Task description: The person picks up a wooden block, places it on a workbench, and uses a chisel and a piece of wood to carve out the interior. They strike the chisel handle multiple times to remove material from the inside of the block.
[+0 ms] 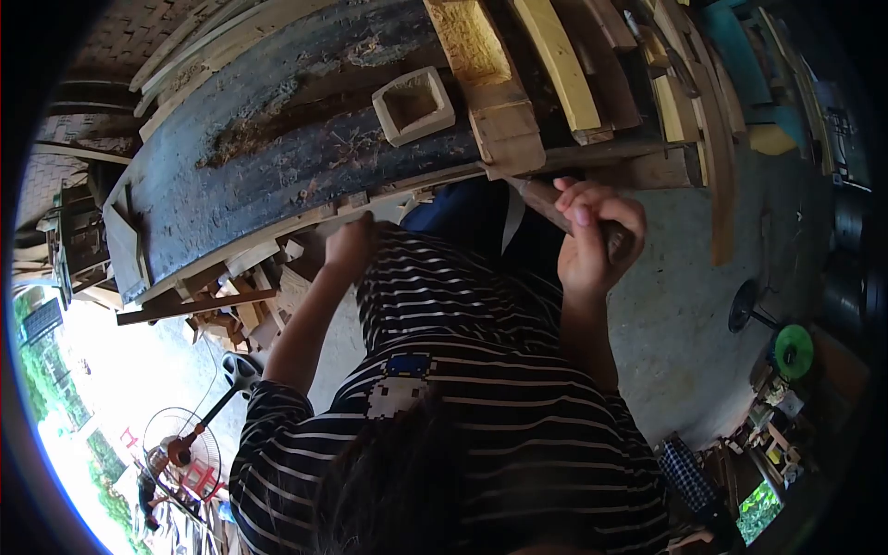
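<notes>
My right hand [599,231] is wrapped round the brown wooden handle of a tool [544,202], in front of the bench edge. The tool's far end reaches the near end of a long wooden block [507,137], which has a rough, yellowish hollow carved in it. My left hand [351,244] is closed beside the hem of the striped shirt [435,287], just below the bench edge. I cannot tell what its fingers hold. A small square wooden frame [413,105] with a hollow centre lies on the bench, left of the block.
The dark, scuffed workbench [305,139] spans the upper view. Yellow and brown boards [560,65] lie at its right, one long plank [720,185] jutting past the edge. Wood offcuts [245,301] are piled beneath the left side. A standing fan [180,451] is at lower left.
</notes>
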`<action>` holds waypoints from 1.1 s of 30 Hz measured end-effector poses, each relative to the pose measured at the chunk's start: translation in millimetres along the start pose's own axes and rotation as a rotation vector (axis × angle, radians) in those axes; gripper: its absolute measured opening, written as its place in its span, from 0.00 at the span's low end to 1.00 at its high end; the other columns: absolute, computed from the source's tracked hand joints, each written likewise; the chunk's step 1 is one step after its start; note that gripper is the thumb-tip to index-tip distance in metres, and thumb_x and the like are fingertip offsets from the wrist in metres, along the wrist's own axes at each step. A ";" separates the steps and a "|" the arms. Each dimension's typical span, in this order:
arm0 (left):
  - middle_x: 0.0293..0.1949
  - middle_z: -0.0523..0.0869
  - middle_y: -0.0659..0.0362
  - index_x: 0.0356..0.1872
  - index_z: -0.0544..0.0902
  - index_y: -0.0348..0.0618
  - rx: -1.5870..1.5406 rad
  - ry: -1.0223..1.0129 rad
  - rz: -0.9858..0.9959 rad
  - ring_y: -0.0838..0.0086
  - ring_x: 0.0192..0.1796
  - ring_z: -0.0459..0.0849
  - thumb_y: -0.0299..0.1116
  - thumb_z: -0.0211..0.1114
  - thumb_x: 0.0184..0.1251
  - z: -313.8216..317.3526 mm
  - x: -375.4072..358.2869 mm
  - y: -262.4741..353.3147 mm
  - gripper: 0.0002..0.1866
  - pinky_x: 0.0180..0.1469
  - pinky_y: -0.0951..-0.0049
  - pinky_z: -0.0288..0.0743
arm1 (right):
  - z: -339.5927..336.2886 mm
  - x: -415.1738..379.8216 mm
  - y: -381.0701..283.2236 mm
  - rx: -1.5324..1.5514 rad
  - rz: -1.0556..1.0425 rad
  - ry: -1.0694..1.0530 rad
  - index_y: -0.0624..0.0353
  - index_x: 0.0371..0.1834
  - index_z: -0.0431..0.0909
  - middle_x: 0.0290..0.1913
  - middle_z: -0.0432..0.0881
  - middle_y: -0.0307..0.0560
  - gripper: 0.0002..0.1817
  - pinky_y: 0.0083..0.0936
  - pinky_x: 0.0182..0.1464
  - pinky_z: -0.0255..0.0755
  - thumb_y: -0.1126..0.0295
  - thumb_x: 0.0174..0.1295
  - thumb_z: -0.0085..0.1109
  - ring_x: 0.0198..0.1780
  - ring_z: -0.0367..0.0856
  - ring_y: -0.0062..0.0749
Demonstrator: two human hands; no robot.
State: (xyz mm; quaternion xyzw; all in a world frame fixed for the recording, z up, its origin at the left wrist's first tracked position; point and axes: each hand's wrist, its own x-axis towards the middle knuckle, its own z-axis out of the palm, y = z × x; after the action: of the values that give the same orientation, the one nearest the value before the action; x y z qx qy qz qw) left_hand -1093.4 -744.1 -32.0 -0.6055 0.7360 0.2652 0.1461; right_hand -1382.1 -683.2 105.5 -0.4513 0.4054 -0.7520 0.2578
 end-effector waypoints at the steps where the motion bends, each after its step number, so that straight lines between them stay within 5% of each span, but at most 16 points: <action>1: 0.39 0.83 0.46 0.41 0.77 0.46 0.005 -0.055 0.029 0.51 0.44 0.82 0.53 0.54 0.65 -4.5 -6.0 11.6 0.20 0.43 0.56 0.75 | 2.0 0.4 -1.8 -0.008 -0.022 0.058 0.61 0.32 0.65 0.28 0.74 0.49 0.08 0.42 0.49 0.75 0.84 0.55 0.53 0.32 0.76 0.33; 4: 0.47 0.81 0.48 0.41 0.76 0.44 -0.262 0.226 0.284 0.52 0.49 0.80 0.49 0.64 0.60 -30.9 -9.9 36.9 0.20 0.47 0.55 0.73 | -1.3 8.7 -7.2 0.043 -0.113 0.086 0.60 0.34 0.63 0.26 0.73 0.49 0.09 0.42 0.48 0.75 0.84 0.54 0.51 0.31 0.75 0.34; 8: 0.56 0.72 0.47 0.58 0.66 0.37 -0.317 1.015 0.511 0.49 0.60 0.71 0.47 0.79 0.38 -73.6 38.1 68.1 0.46 0.58 0.57 0.67 | -3.5 27.9 -10.5 0.105 -0.176 0.055 0.60 0.37 0.62 0.26 0.72 0.49 0.08 0.43 0.47 0.75 0.79 0.57 0.48 0.31 0.74 0.34; 11: 0.57 0.73 0.48 0.63 0.62 0.41 -0.607 0.755 0.537 0.51 0.60 0.71 0.47 0.80 0.33 -66.6 88.9 66.9 0.52 0.60 0.57 0.67 | -4.0 40.6 -10.0 0.104 -0.203 0.020 0.60 0.38 0.62 0.26 0.72 0.49 0.07 0.43 0.47 0.74 0.78 0.57 0.47 0.32 0.74 0.35; 15: 0.60 0.72 0.50 0.65 0.62 0.47 -0.577 0.591 0.482 0.56 0.64 0.69 0.43 0.79 0.36 -63.0 77.5 72.2 0.50 0.62 0.56 0.64 | 1.9 53.1 -12.7 0.116 -0.198 -0.019 0.58 0.44 0.63 0.26 0.72 0.47 0.11 0.41 0.43 0.75 0.77 0.58 0.47 0.31 0.74 0.33; 22: 0.60 0.72 0.51 0.65 0.61 0.44 -0.506 0.620 0.439 0.57 0.63 0.70 0.45 0.79 0.35 -45.1 65.6 71.5 0.51 0.65 0.57 0.57 | 7.9 82.9 4.5 0.197 -0.142 -0.130 0.53 0.48 0.64 0.24 0.70 0.44 0.16 0.35 0.31 0.72 0.79 0.56 0.46 0.24 0.70 0.30; 28: 0.60 0.72 0.53 0.66 0.62 0.48 -0.560 0.537 0.387 0.49 0.61 0.68 0.41 0.80 0.32 -47.2 63.9 70.2 0.53 0.64 0.54 0.63 | 36.8 110.1 7.9 0.245 -0.115 -0.481 0.60 0.50 0.62 0.25 0.71 0.49 0.16 0.36 0.29 0.68 0.79 0.58 0.43 0.24 0.69 0.31; 33: 0.56 0.76 0.51 0.64 0.62 0.46 -0.552 0.530 0.387 0.52 0.58 0.72 0.43 0.79 0.32 -47.1 68.3 69.3 0.52 0.65 0.56 0.60 | 60.5 120.2 43.8 0.303 0.026 -0.456 0.65 0.38 0.68 0.18 0.71 0.49 0.07 0.30 0.23 0.68 0.77 0.58 0.44 0.18 0.67 0.29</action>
State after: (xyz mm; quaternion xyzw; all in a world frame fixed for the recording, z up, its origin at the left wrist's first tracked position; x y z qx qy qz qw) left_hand -1170.8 -817.7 -15.3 -0.5197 0.7496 0.3101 -0.2681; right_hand -1382.7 -820.1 141.1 -0.5601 0.2254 -0.6797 0.4166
